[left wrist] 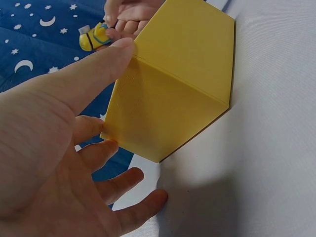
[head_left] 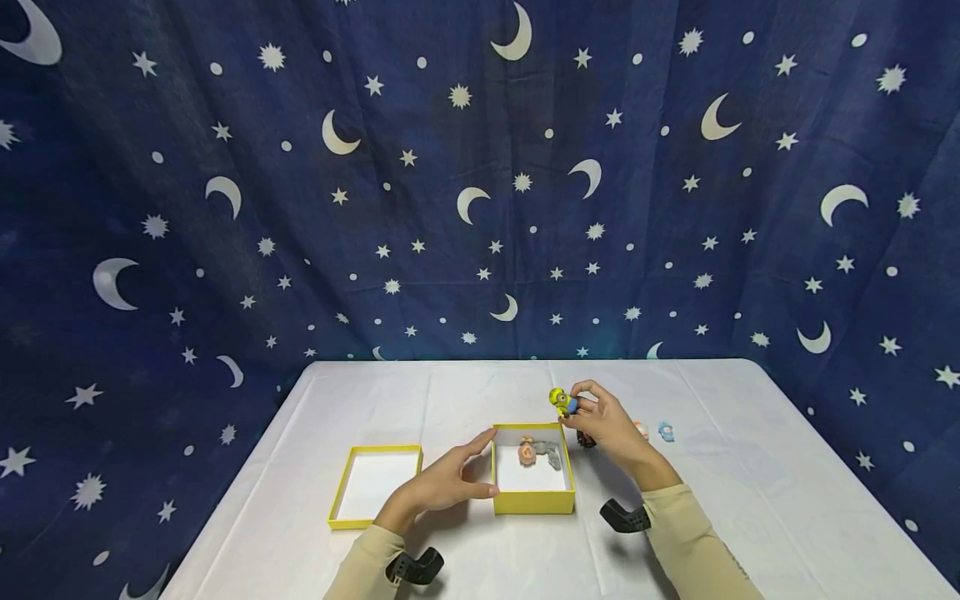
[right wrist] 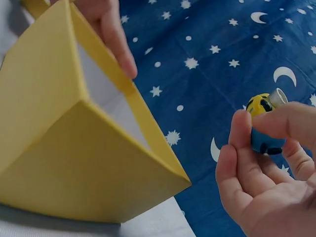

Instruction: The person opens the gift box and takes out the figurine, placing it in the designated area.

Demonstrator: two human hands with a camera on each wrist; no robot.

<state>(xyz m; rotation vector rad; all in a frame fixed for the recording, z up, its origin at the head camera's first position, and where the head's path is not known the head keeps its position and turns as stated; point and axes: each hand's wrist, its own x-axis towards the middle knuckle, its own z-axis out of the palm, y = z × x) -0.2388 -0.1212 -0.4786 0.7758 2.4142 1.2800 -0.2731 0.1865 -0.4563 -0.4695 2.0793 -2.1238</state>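
Observation:
A yellow box (head_left: 533, 502) with a white inside stands uncovered on the table. Inside it lie a peach-coloured figurine (head_left: 527, 452) and a grey one (head_left: 553, 455). My left hand (head_left: 448, 478) touches the box's left side, its thumb at the near corner and a fingertip at the far one, the other fingers spread. Above the box's far right corner, my right hand (head_left: 609, 427) pinches a minion figurine (head_left: 562, 402) between thumb and fingers. In the right wrist view, the minion (right wrist: 266, 140) shows its yellow head, silver goggle and blue overalls.
Left of the box lies its shallow yellow-rimmed lid (head_left: 352, 526), white side up. A dark brown object (head_left: 585, 439) is partly hidden by my right hand. Farther right are a small blue figurine (head_left: 666, 431) and an orange-and-white one (head_left: 642, 429). A starry curtain (head_left: 480, 167) hangs behind the table.

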